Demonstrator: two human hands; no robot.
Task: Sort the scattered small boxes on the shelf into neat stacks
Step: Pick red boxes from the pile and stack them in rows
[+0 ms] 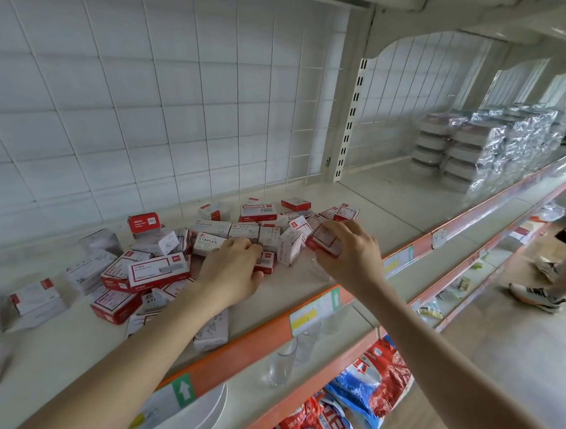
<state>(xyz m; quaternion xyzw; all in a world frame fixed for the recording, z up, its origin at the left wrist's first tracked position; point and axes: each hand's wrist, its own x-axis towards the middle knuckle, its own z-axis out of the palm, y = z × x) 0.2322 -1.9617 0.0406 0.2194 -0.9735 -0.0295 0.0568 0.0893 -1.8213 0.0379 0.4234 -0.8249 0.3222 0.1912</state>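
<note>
The long pale shelf (387, 204) runs left to right across the view, and the pile of small boxes (253, 229) lies in a loose heap on its middle, red and white ones lying flat, on edge and crosswise with no shared direction. Off to the left end, rough stacks (88, 272) already stand, well apart from the right side of the heap. The left hand (232, 270) lies palm down at the near edge of the pile, its fingers curled over and its thumb under a red box (268, 263) that sits low against the shelf. The right hand (350, 253) is raised at the pile's right edge and pinches a red-and-white box (324, 240) between thumb and bent fingers, holding it tilted, its long side roughly along the shelf. Judged from this, the held box has to travel leftward across the heap to reach the stacks; the left hand is the nearer one to them, so a pass from right to left, or a fresh stack begun on the bare shelf to the right, looks the shorter way
</note>
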